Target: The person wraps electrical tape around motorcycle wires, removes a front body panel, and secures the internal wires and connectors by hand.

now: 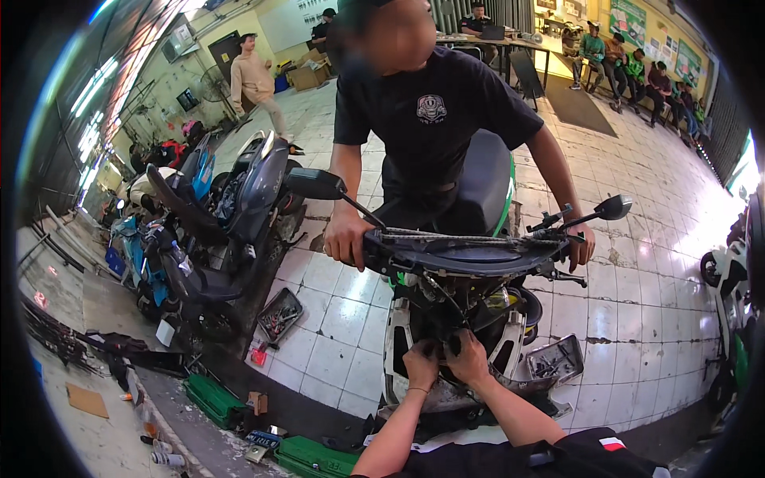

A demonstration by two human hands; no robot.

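A motor scooter (pixel 470 263) stands facing me with its front opened up, showing the steering column and wiring between pale side panels. My left hand (pixel 421 366) and my right hand (pixel 467 358) are close together, low in this opening at the column. The fingers of both are curled inward on dark parts; what lies between them is too small and dark to name. Across the scooter a person in a black shirt (pixel 438 111) leans over it, one hand (pixel 348 237) on the left end of the handlebar, the other (pixel 582 244) on the right end.
Metal trays of tools and small parts sit on the tiles, one left (pixel 280 315), one right (pixel 558 360). Green cases (pixel 215 400) lie near my left. Partly stripped scooters (pixel 239 207) line the left side, another motorcycle (pixel 729 295) the right. Several people (pixel 629 68) sit behind.
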